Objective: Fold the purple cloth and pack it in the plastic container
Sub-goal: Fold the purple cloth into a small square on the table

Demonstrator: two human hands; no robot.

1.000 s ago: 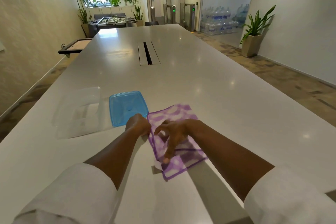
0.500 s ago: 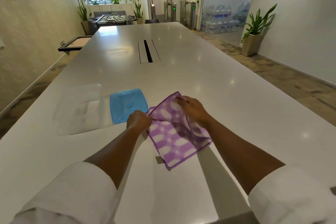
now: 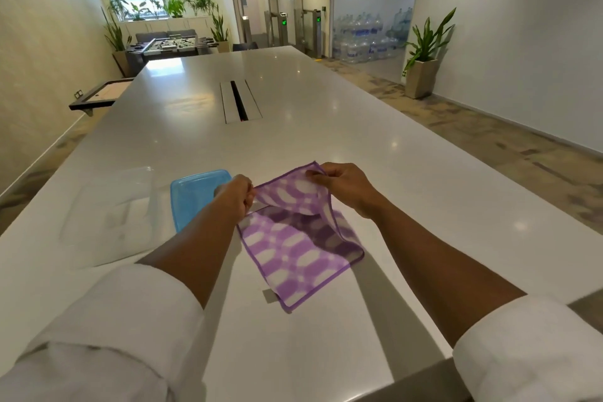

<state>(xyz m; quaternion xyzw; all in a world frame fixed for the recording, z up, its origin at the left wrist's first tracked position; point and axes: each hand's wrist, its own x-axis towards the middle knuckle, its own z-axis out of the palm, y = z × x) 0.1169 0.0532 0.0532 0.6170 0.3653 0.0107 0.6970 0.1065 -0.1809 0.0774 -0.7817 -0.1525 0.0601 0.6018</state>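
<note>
The purple-and-white patterned cloth (image 3: 293, 248) lies folded on the white table, its near corner pointing toward me. My left hand (image 3: 233, 197) pinches the cloth's left far corner. My right hand (image 3: 346, 188) pinches the right far corner, and together they hold the top layer lifted off the lower layer. A clear plastic container (image 3: 111, 215) stands on the table to the left. A blue lid (image 3: 192, 194) lies between the container and my left hand, partly hidden by that hand.
The long white table (image 3: 326, 127) has a cable slot (image 3: 239, 101) in its middle, farther away. Its near edge runs below my sleeves. A small grey tag (image 3: 269, 296) sticks out by the cloth's near corner.
My right hand left the flat cloth, took its far right corner and raised it. My left hand kept its grip at the left corner. The top layer now lifts off the table.
</note>
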